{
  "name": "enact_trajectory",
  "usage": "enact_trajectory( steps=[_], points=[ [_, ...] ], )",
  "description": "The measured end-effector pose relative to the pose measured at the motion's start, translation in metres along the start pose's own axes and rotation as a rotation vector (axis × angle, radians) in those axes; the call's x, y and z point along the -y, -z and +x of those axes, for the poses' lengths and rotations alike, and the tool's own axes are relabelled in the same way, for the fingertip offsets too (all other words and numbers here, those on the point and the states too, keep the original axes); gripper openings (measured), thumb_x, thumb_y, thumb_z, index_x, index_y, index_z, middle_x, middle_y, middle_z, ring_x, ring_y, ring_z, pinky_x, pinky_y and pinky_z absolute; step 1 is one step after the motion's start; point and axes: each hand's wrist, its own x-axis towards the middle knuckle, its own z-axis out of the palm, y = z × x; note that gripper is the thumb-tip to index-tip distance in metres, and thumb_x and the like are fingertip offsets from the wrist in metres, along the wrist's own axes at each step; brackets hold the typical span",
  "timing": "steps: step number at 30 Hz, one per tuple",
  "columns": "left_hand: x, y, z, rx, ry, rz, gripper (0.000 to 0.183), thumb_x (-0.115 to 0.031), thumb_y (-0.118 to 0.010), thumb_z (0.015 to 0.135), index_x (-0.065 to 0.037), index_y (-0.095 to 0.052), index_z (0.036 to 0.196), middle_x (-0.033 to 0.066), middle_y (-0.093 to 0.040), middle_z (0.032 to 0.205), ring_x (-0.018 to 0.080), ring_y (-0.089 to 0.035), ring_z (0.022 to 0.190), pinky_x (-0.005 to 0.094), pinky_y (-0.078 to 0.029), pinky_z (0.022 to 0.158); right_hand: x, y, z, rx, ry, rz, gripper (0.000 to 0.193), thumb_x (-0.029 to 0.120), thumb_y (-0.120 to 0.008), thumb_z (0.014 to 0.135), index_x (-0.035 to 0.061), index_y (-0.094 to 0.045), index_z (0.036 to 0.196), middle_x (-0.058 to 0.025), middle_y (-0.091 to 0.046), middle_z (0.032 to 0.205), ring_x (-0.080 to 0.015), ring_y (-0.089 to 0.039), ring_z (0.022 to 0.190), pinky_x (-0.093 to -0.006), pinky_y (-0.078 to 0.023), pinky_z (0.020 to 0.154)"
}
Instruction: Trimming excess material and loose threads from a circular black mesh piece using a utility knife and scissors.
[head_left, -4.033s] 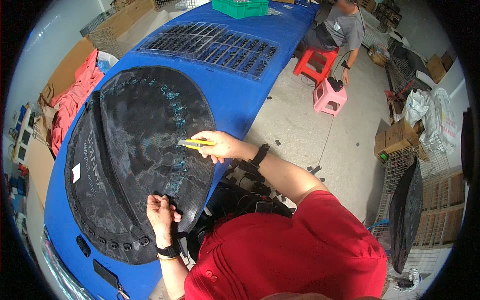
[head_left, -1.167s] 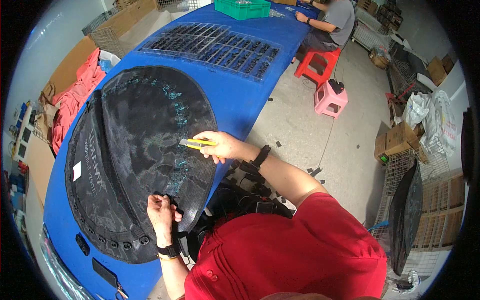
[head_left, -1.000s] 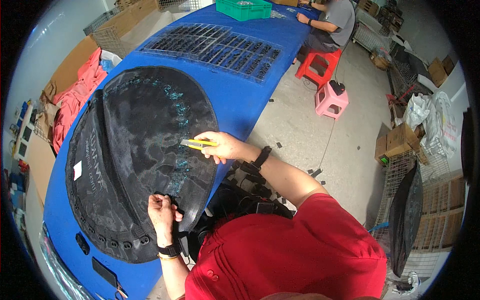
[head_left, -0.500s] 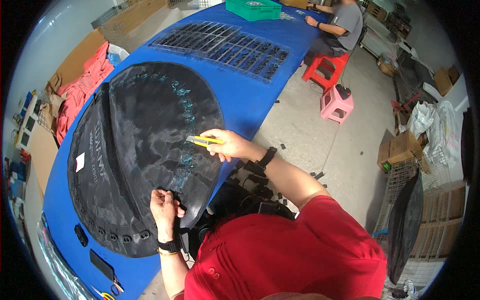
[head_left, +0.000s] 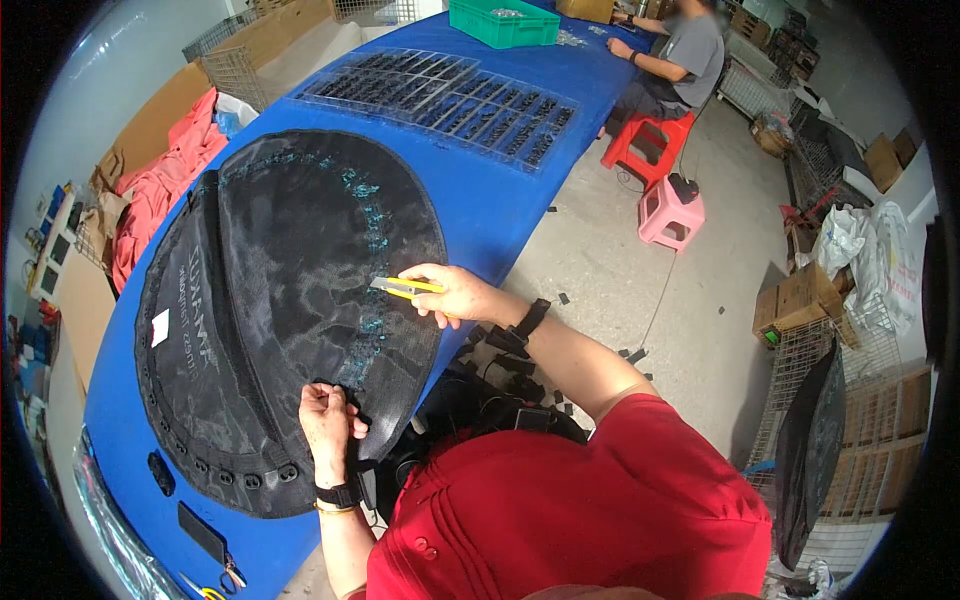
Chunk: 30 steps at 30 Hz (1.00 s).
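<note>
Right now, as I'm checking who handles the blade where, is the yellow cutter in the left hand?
No, the yellow cutter is in the right hand.

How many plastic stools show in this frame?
2: a red stool under the seated co-worker, and a pink stool beside it, nearer the camera. Others may be hidden.

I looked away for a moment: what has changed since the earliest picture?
The co-worker's near hand has come up from beside the pink stool to the blue table. The camera view has shifted slightly. The right hand still holds the yellow utility knife at the round black mesh piece, and the left hand stays on that piece.
</note>
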Motion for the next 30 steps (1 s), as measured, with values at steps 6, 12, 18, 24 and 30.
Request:
enact_trajectory(
  steps=[6, 12, 18, 24, 30],
  points=[
    [-0.003, -0.002, 0.000, -0.004, 0.028, -0.012, 0.011, -0.008, -0.057, 0.108, -0.004, -0.047, 0.109, 0.0108, -0.062, 0.069, 0.0184, -0.059, 0.041, 0.0332, -0.050, 0.035, 0.002, 0.002, -0.003, 0.002, 0.007, 0.003, 0.052, 0.013, -0.065, 0.105, 0.0072, -0.050, 0.155, -0.0049, -0.070, 0.095, -0.0088, -0.064, 0.059, -0.0240, -0.052, 0.048],
    [-0.007, -0.003, 0.001, -0.015, 0.024, 0.012, 0.013, -0.010, -0.058, 0.108, -0.004, -0.047, 0.108, 0.0106, -0.062, 0.067, 0.0185, -0.059, 0.040, 0.0331, -0.049, 0.035, -0.001, 0.002, 0.000, 0.024, 0.035, 0.009, 0.050, 0.012, -0.063, 0.105, 0.0072, -0.051, 0.153, -0.0042, -0.070, 0.095, -0.0083, -0.063, 0.060, -0.0244, -0.052, 0.048],
    [-0.005, -0.004, 0.002, -0.012, 0.022, -0.016, 0.013, -0.009, -0.058, 0.108, -0.006, -0.046, 0.105, 0.0099, -0.060, 0.066, 0.0185, -0.058, 0.039, 0.0327, -0.048, 0.034, 0.002, 0.002, 0.001, 0.028, 0.024, 0.008, 0.050, 0.010, -0.062, 0.105, 0.0074, -0.050, 0.154, -0.0042, -0.069, 0.095, -0.0085, -0.063, 0.060, -0.0247, -0.052, 0.049],
    [0.000, -0.007, -0.003, -0.025, -0.014, -0.025, 0.012, -0.013, -0.059, 0.108, -0.009, -0.049, 0.104, 0.0072, -0.059, 0.068, 0.0155, -0.055, 0.041, 0.0301, -0.046, 0.035, 0.002, 0.003, -0.004, 0.010, 0.000, -0.035, 0.052, 0.008, -0.060, 0.105, 0.0081, -0.048, 0.156, -0.0050, -0.070, 0.100, -0.0083, -0.063, 0.062, -0.0242, -0.052, 0.051],
    [-0.004, -0.006, -0.013, -0.048, -0.029, -0.031, 0.011, -0.011, -0.059, 0.108, -0.009, -0.049, 0.103, 0.0064, -0.058, 0.067, 0.0142, -0.052, 0.040, 0.0291, -0.042, 0.035, -0.006, 0.000, -0.001, 0.038, 0.040, 0.018, 0.054, 0.008, -0.061, 0.104, 0.0056, -0.047, 0.156, -0.0067, -0.071, 0.102, -0.0088, -0.064, 0.063, -0.0243, -0.053, 0.050]
  ],
)
